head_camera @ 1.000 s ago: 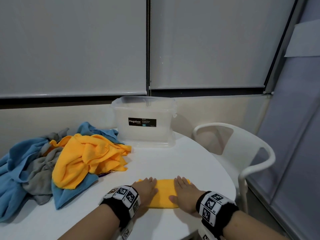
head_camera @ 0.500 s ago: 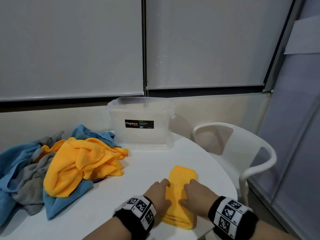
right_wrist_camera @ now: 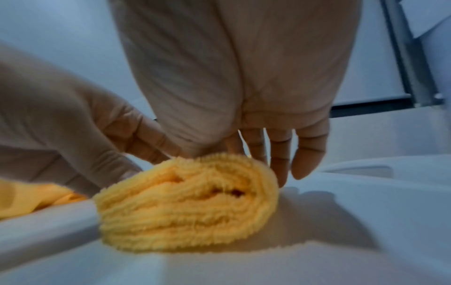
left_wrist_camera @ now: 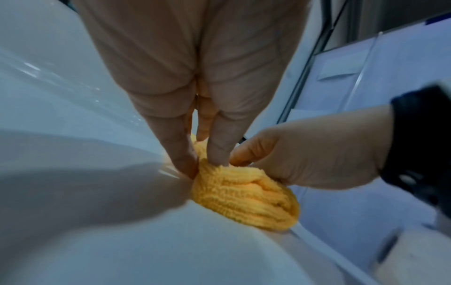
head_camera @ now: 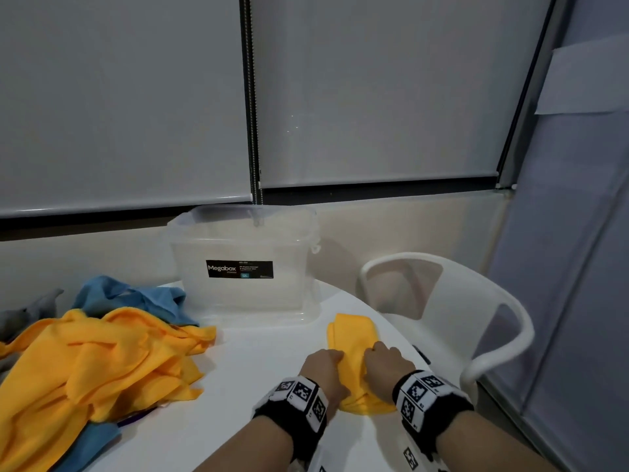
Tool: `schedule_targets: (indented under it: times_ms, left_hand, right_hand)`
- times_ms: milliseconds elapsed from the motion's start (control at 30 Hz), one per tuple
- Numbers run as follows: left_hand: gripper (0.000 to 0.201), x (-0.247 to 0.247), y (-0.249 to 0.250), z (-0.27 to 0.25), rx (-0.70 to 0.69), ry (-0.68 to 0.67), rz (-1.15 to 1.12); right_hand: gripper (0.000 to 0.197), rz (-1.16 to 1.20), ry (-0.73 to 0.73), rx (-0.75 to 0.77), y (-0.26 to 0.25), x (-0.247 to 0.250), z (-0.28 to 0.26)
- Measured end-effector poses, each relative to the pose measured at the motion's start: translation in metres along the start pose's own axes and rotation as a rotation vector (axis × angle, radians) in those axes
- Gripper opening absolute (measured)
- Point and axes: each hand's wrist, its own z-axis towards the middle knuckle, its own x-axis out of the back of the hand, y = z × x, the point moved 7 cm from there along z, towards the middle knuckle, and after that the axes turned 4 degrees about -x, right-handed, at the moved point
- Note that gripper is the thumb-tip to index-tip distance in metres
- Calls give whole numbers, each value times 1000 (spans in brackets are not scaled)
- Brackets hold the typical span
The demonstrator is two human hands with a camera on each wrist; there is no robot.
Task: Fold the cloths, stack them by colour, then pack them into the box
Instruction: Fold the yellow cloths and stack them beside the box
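Note:
A folded yellow cloth (head_camera: 354, 338) lies lengthwise on the white round table (head_camera: 265, 366), near its right edge and just in front of the clear plastic box (head_camera: 245, 294). My left hand (head_camera: 323, 366) pinches the cloth's near left side with thumb and fingers (left_wrist_camera: 217, 154). My right hand (head_camera: 384, 362) cups its near right side, fingers (right_wrist_camera: 305, 158) curled down over the cloth's edge. The cloth's layered near end (right_wrist_camera: 187, 204) shows between both hands. The box looks empty and has no lid on.
A loose pile fills the table's left side: yellow cloths (head_camera: 102, 356) on top, blue ones (head_camera: 129, 294) behind and beneath, grey (head_camera: 27, 311) at the far left. A white plastic chair (head_camera: 442, 301) stands just past the table's right edge. Window blinds hang behind.
The folded cloth has turned from crosswise to lengthwise and slid forward and right toward the box. Both hands went from lying flat on it to holding its sides.

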Motion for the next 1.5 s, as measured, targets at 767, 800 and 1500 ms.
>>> schedule_targets:
  times_ms: [767,800,1500]
  left_hand:
    - [63,-2,-18,43,32,2,-180]
    - [68,-4,-16,43,13,-49,-103]
    - [66,0,-14,6,-108,-110,439]
  right_hand:
    - [60,87,-82,31,18,19,22]
    - [57,68,-80,19,18,16,23]
    - [44,121,42,-178,-12,12,30]
